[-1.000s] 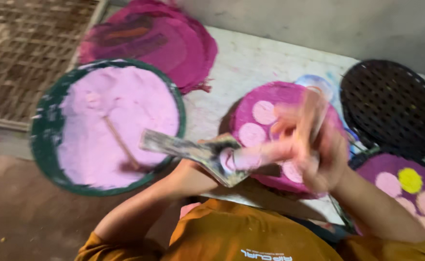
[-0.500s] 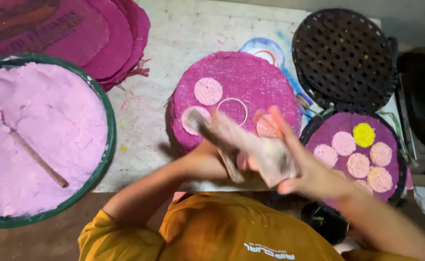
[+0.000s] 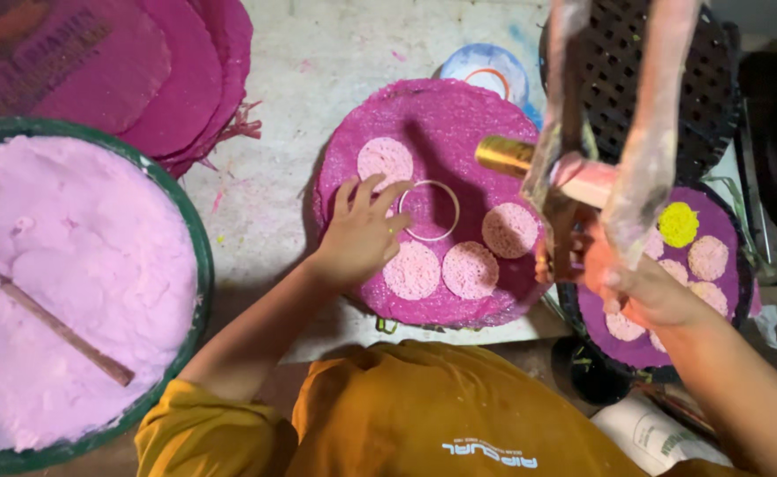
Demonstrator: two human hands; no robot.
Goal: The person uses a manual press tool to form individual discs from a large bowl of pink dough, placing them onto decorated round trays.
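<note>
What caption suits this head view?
Left hand steadies a metal ring on a magenta disc while right hand grips a powder-coated bag.

Dim, warm light from overhead; my left hand (image 3: 362, 234) throws a soft shadow on the tabletop (image 3: 318, 71). My right hand (image 3: 644, 283) blurs close up, edges darken.

The disc (image 3: 432, 132) under the left hand (image 3: 362, 238) is magenta, coarse and fibrous, matt like wet pulp or rough cloth; its pale pink rounds (image 3: 469, 269) look grainy. The ring (image 3: 430, 210) is thin, smooth and faintly shiny, likely metal or plastic. In the right hand (image 3: 644, 283) a smooth plastic bag (image 3: 649, 132), smeared pink, and a glossy brass-coloured tube (image 3: 503, 155). The basin (image 3: 201, 265) is green, with soft, lumpy, matt pink paste (image 3: 70, 265) and a wooden stick (image 3: 57, 322). The worktop (image 3: 318, 62) is rough, stained and dull. The black tray (image 3: 689, 97) is a perforated lattice, seemingly plastic.
</note>
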